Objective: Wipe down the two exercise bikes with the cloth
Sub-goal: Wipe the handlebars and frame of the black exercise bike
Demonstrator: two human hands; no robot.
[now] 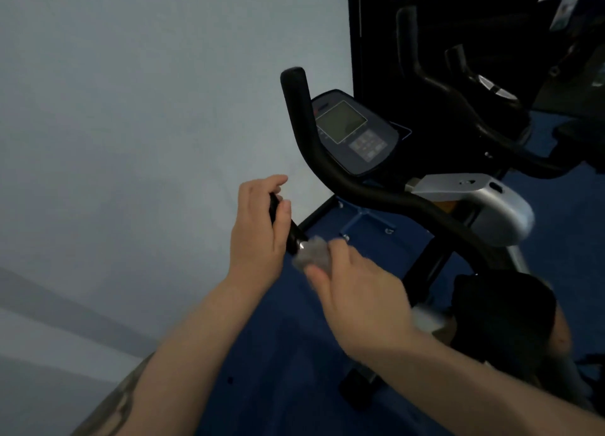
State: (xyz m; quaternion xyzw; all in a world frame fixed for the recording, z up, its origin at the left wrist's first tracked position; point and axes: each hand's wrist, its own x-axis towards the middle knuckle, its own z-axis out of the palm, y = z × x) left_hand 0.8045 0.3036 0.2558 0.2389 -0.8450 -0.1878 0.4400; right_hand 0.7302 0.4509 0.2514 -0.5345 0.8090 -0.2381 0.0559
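Observation:
The near exercise bike's black handlebar [327,160] curves up in front of its console [352,131] with a grey screen. My left hand [258,229] grips a black handle end [294,232] of this bike, fingers curled round it. Just right of that, my right hand [357,291] holds a small grey cloth [312,253] against the handle's metal tip. The bike's silver housing [484,206] and black seat [501,308] lie to the right. A second bike's handlebars [458,101] show dark at the upper right.
A pale wall [131,124] fills the left half, close to my left hand. Blue floor [294,353] runs under the bike's black base frame [317,213]. A dark panel [376,42] stands behind the console.

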